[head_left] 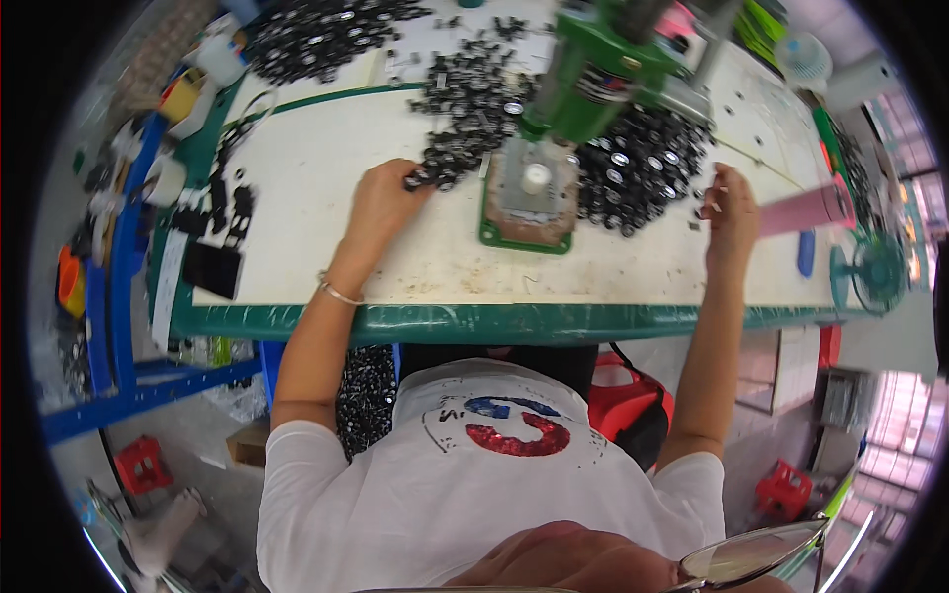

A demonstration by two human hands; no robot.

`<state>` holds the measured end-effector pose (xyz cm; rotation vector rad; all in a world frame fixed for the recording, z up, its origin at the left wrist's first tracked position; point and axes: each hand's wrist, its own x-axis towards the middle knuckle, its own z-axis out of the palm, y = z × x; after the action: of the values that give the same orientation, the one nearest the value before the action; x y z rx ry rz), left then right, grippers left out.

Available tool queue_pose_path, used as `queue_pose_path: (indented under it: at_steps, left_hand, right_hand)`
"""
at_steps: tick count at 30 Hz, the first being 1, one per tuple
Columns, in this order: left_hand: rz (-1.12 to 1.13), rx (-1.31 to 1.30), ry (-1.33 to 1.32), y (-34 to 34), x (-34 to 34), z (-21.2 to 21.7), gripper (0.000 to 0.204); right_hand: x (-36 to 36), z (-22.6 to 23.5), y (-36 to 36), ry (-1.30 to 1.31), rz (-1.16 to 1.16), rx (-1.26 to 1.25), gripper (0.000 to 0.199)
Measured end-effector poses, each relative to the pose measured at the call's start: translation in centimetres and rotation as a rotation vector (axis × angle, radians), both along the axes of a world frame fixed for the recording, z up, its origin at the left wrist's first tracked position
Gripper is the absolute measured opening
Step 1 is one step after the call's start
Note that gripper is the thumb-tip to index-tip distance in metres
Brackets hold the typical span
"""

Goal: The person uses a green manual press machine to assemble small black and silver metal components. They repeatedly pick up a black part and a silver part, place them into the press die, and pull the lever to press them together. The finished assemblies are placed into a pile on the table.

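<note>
Small black parts [465, 109] in heap just left of green press [593, 79], on counter [326, 148]. Look light, hard, easy to drop; pinch one by sides. Left hand [381, 203] touches heap edge, grip closing on few. Right hand [730, 203] right of press, grip narrow, pinching tiny piece.

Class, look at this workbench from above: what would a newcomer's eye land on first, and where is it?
A green metal press stands at the centre of the white table, between heaps of small black parts. The left hand touches the left heap; the right hand pinches a small piece.
</note>
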<state>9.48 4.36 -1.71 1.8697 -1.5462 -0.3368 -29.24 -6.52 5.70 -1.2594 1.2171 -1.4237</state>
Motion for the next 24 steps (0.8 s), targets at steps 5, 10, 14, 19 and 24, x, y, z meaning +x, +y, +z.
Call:
queue_pose_path:
  at_steps: [5, 10, 14, 19, 24]
  left_hand:
    - [-0.025, -0.043, 0.181, -0.4, 1.0, -0.5, 0.017]
    - [-0.067, -0.057, 1.056, -0.6, -0.2, 1.6, 0.014]
    - [-0.266, -0.237, 1.365, -1.6, -1.2, 1.8, 0.014]
    - [-0.278, -0.189, 1.435, -3.0, -3.4, 2.2, 0.012]
    - [-0.273, -0.132, 1.445, -3.8, -5.7, 2.7, 0.013]
  right_hand:
    - [-1.7, -3.8, 2.9, 0.291, 0.049, 0.056, 0.018]
    - [-0.8, -6.0, 4.7, 0.598, 0.150, -0.116, 0.014]
    - [1.2, -5.9, 5.0, 0.798, 0.159, -0.199, 0.013]
    - [1.2, -6.7, 4.0, 0.761, 0.179, -0.206, 0.013]
    - [1.6, -6.6, 4.2, 0.777, 0.155, -0.202, 0.012]
